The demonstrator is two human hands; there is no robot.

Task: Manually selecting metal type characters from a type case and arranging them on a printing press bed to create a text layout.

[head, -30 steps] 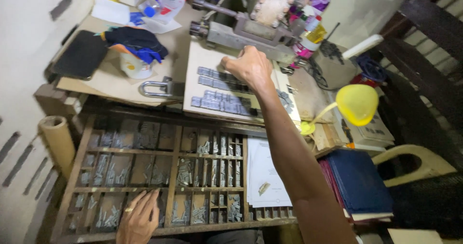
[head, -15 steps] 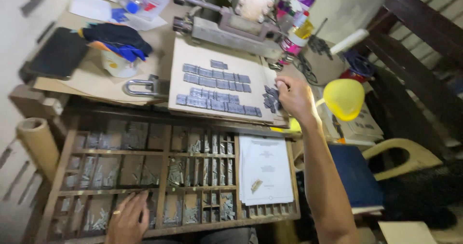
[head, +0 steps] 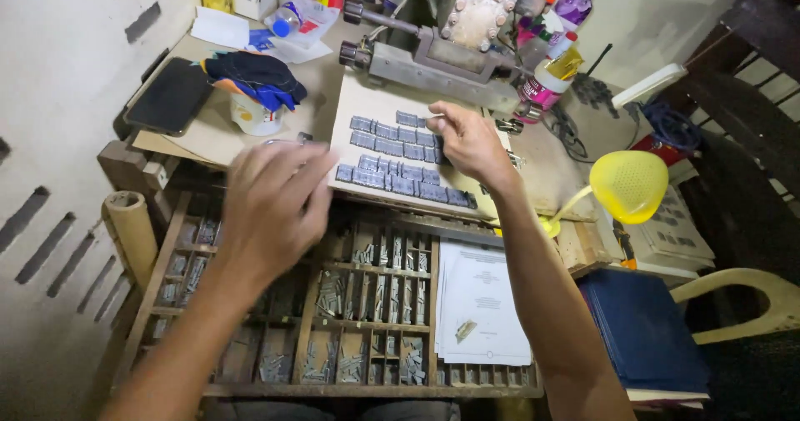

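Note:
My right hand (head: 468,142) pinches a thin metal tool (head: 432,116) over rows of grey metal type blocks (head: 398,159) that lie on a beige board (head: 367,104). My left hand (head: 271,209), blurred, hovers with fingers spread above the wooden type case (head: 333,304), near the board's left edge. It holds nothing that I can see. The case's small compartments hold several grey metal sorts.
A grey metal press machine (head: 433,59) stands behind the board. A black phone (head: 171,96), a white cup with blue cloth (head: 254,96), bottles (head: 550,75), a yellow lamp shade (head: 629,186), white papers (head: 482,304), a blue book (head: 642,329) and a cardboard tube (head: 133,225) lie around.
My left hand has risen from the case's near edge up toward the board. My right hand moved from the board's right edge back over the type blocks.

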